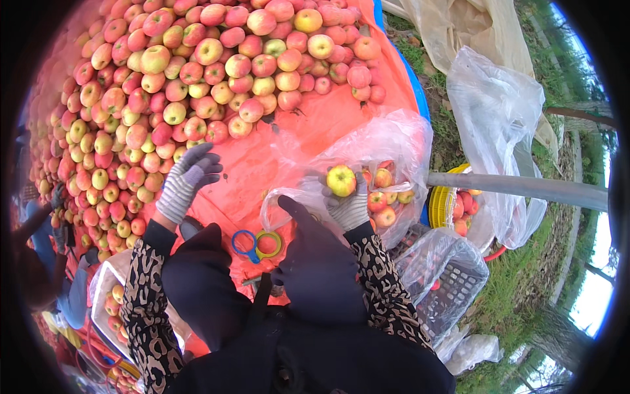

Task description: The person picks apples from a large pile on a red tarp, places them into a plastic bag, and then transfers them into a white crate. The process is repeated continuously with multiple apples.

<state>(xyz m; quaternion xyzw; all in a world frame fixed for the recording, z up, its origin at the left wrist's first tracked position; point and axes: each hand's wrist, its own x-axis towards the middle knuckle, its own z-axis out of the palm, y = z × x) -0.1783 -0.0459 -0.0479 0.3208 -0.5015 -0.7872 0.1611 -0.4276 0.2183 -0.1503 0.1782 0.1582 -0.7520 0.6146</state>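
A: Which hand is holding fruit?

B: Your right hand [349, 203], gloved, is gripping a yellow-red apple [341, 180] just over the mouth of the clear plastic bag [394, 141]. Your left hand [187, 180] is holding nothing, its fingers spreading loosely beside the apple heap [197, 72].

A: How far along are you looking?

B: Early, I'd judge. Several bagged apples [386, 197] are already sitting inside, but the heap on the orange tarp [328, 118] is looking barely touched. Blue and yellow-green sizing rings [257, 244] are lying on the tarp near you, and a wire basket [453, 276] is standing to your right.
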